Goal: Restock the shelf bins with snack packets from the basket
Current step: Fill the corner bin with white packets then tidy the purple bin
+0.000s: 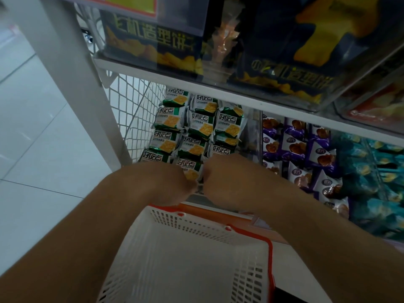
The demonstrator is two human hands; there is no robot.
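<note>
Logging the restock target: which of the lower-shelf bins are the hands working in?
The leftmost bin, holding green cracker packets. Both the left hand and right hand are at its front; purple packets sit untouched alongside.

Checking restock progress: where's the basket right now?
In the head view the white basket sits bottom centre, below both forearms and in front of the bin of green cracker packets; no packets show inside it.

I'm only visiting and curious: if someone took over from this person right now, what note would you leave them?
Left hand and right hand: both low at the front of the green packets' bin, either side of one green packet; fingers hidden, grip unclear.
Basket: below the arms, no packets visible in the part shown.
Done: green bin looks nearly full.
Left: settle that front packet; check the purple packets alongside.
</note>
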